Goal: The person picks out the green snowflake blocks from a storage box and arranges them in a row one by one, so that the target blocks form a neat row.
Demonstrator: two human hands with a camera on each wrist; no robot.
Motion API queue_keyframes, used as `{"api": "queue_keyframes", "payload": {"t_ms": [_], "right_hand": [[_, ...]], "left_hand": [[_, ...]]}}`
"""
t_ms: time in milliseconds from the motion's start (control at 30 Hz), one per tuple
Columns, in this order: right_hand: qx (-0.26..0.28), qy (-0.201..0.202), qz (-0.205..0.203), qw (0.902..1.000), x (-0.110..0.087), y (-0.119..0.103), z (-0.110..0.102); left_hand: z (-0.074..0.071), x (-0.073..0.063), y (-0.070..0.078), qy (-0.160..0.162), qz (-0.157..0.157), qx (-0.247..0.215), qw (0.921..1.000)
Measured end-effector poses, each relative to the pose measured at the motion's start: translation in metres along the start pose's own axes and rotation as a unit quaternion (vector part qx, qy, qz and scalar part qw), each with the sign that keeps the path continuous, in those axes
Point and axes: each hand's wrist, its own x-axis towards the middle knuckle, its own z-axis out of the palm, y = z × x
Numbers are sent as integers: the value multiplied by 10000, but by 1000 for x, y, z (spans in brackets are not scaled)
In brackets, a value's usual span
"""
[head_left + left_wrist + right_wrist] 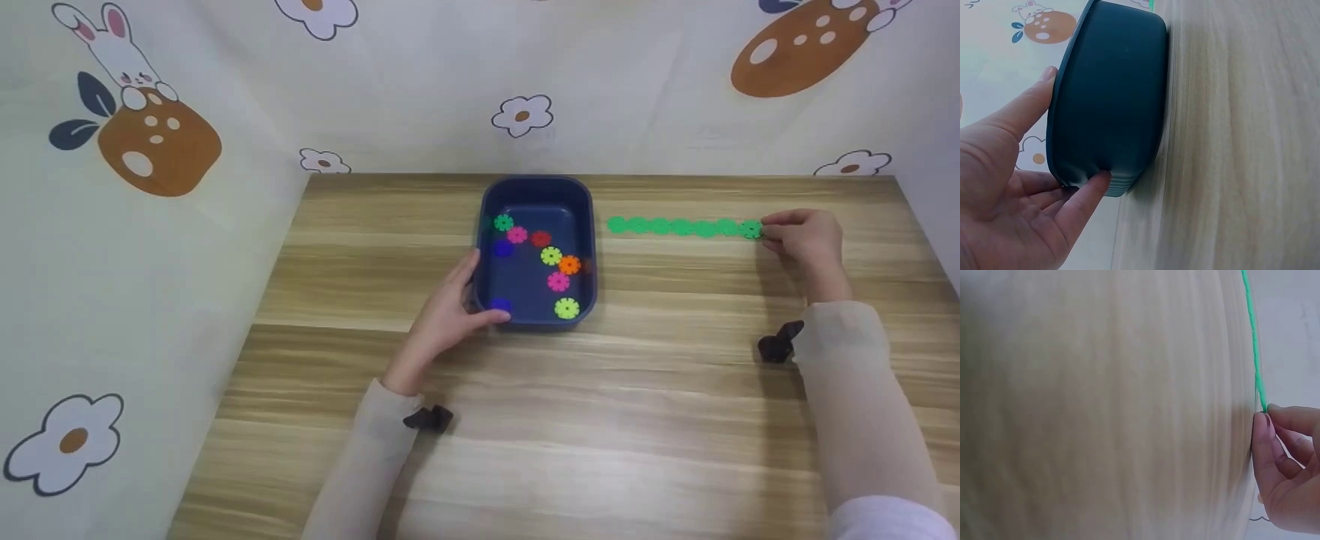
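My left hand (448, 307) holds a dark blue plastic box (592, 292) by its near left corner. In the left wrist view, the thumb lies at the rim and other fingers press low on the wall. Several notched plastic discs (559, 282) in pink, yellow-green, orange, red, blue and green lie loose in the box. To its right, a straight row of green notched discs (681, 226) stretches across the table. With thumb and fingers, my right hand (806, 238) pinches the last disc at the row's right end, seen edge-on as a thin green line (1255, 343) in the right wrist view.
All this is on a wood-grain table (600, 420). A pale cloth backdrop (420, 82) printed with rabbits and flowers rises along the back and sides. Each sleeve carries a small black device (780, 343) near the wrist.
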Motion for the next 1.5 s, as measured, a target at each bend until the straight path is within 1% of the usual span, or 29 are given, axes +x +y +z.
{"api": "queue_keyframes", "payload": {"t_ms": [200,367,500,667,733,833,967,1067,1133,1333,1500], "right_hand": [[88,-88,-61,9999,-2,2,-2],[638,-104,-125,9978,-7,2,-2],[1076,-127,-225,9939,-13,-5,0],[1325,-160,-258,9907,-19,-20,6],[1284,-160,-297,9912,-21,-26,10],[1238,-168,-491,9910,-25,-35,17],[1524,-268,-816,9846,-31,-45,25],[1823,-390,-980,9776,-34,-54,34],[1913,-458,-1088,9744,-37,-60,40],[1960,-619,-1446,9679,-45,-81,64],[2137,-831,-1608,9600,-52,-100,86]], "left_hand": [[0,-1,-1,9,-33,22,10000],[1,0,0,-37,0,-48,10000],[0,2,1,-50,21,-32,10000],[-1,3,1,-44,97,-2,9999],[-1,2,1,-54,90,-20,9999],[-1,2,1,-58,48,-50,10000],[0,2,0,-57,11,-53,10000],[0,1,0,-54,-11,-47,10000],[0,0,0,-48,-29,-71,10000],[0,0,0,-33,-19,-84,10000],[0,0,-1,-47,31,-119,9999]]}}
